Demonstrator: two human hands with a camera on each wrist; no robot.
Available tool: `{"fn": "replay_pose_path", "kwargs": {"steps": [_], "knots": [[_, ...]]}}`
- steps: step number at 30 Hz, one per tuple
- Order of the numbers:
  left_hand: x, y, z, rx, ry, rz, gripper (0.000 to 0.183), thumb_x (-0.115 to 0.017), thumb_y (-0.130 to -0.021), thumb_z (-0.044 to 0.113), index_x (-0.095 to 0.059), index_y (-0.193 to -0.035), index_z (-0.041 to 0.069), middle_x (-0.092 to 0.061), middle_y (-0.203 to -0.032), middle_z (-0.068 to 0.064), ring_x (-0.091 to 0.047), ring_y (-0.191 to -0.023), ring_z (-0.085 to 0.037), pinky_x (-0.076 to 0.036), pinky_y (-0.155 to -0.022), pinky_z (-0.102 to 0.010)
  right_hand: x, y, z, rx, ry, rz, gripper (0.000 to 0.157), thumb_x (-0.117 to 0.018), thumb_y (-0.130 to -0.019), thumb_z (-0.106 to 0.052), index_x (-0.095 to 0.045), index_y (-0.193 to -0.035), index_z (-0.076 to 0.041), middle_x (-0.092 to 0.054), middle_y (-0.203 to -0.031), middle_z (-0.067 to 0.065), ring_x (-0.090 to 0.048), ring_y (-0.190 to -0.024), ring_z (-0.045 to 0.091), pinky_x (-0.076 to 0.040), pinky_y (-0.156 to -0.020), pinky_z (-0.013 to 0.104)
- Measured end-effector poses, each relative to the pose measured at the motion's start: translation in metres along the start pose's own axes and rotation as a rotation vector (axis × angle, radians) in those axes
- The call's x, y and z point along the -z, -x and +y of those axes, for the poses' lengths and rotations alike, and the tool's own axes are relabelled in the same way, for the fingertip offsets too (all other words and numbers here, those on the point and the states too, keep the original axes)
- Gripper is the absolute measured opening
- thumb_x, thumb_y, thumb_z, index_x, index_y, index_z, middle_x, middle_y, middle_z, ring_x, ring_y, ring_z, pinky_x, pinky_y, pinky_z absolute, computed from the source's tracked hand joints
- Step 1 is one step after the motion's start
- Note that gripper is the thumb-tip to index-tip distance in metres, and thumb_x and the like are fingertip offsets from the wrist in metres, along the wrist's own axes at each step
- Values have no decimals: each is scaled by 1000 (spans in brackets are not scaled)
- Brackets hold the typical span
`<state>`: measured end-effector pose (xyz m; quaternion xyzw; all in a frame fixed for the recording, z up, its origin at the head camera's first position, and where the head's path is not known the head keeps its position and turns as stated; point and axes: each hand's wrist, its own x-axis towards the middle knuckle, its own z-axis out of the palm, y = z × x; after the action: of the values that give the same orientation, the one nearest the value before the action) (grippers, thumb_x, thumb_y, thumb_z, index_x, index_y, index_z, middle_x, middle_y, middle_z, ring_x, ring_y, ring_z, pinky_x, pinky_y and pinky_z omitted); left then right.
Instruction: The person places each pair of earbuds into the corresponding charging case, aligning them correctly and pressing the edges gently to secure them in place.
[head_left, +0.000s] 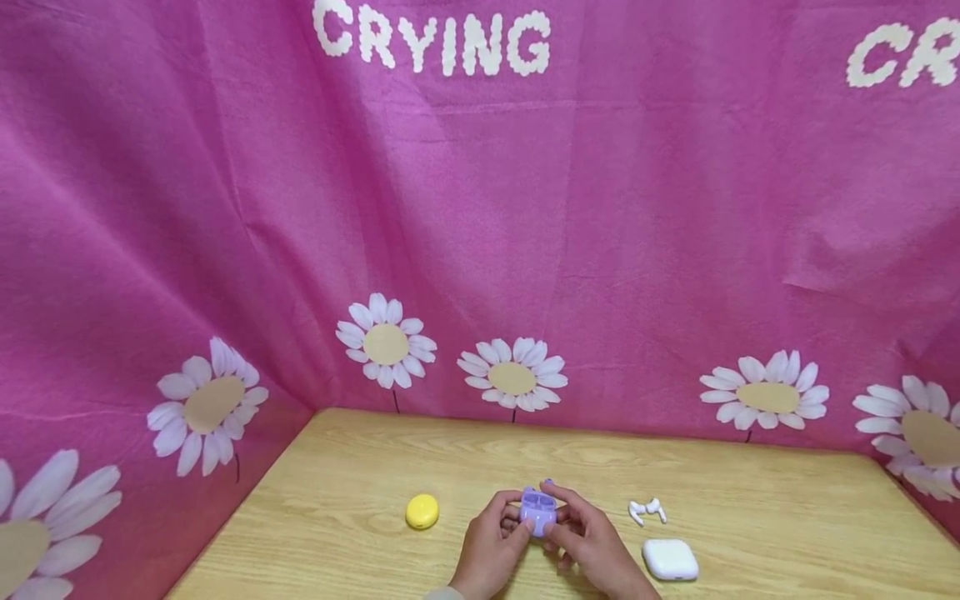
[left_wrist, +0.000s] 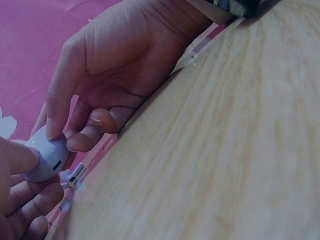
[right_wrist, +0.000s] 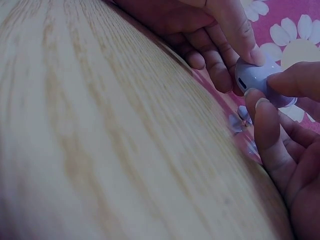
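Both hands hold a small purple earbud case (head_left: pixel 537 521) above the near middle of the table, its lid raised in the head view. My left hand (head_left: pixel 490 546) grips its left side, the thumb on the front. From the right, my right hand (head_left: pixel 592 542) pinches it with the thumb low on the front and the index finger reaching up by the lid. Glossy and rounded, the case (left_wrist: pixel 47 157) shows a dark port slot in its base in both wrist views. Just beyond it, small purple earbuds (right_wrist: pixel 243 117) lie on the table, mostly hidden in the head view.
A round yellow case (head_left: pixel 422 512) sits to the left on the wooden table (head_left: pixel 337 467). To the right lie two white earbuds (head_left: pixel 647 510), with a closed white earbud case (head_left: pixel 670 559) nearer me. A pink cloth (head_left: pixel 637 250) with daisies hangs behind and along the left.
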<state>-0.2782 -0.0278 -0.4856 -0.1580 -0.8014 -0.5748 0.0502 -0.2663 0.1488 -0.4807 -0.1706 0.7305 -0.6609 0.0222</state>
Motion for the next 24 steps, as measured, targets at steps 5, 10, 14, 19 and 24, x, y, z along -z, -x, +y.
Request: {"fn": "replay_pose_path", "kwargs": {"steps": [5,10,14,19,24], "knots": [[-2,-4,2,-25,4,11,32,-67,-88,13,-59,-118,6,-65,-89,7,-57,-77,-3,-49,-72,-21,2,-3,-1,-32,-7,49,58,-62,-90,-3,-38,-144,2,-56,-96,16,-60,-71,17,-52,-52,30],[-2,-1,2,-10,5,20,32,-68,-87,12,-60,-117,6,-65,-89,6,-58,-78,-3,-49,-72,-22,1,-2,0,-39,-29,36,60,-63,-90,-2,-36,-144,5,-56,-97,16,-60,-72,16,-53,-52,30],[-1,2,1,-2,-5,21,32,-68,-87,13,-60,-117,7,-65,-89,7,-58,-78,-3,-49,-72,-22,-1,1,1,-53,-50,26,61,-62,-90,-3,-35,-144,6,-56,-97,14,-60,-73,15,-53,-54,29],[-1,3,0,-6,-14,17,32,-68,-87,13,-60,-118,7,-65,-89,7,-58,-77,-2,-50,-72,-21,-1,0,2,-82,-56,33,61,-62,-90,-3,-35,-144,6,-56,-97,12,-59,-73,15,-52,-54,27],[-1,2,0,-32,-6,12,38,-68,-87,11,-58,-124,6,-67,-89,6,-59,-77,-2,-51,-73,-21,0,0,4,-78,-54,31,61,-62,-90,-3,-34,-144,7,-57,-99,13,-60,-73,15,-52,-54,27]]}}
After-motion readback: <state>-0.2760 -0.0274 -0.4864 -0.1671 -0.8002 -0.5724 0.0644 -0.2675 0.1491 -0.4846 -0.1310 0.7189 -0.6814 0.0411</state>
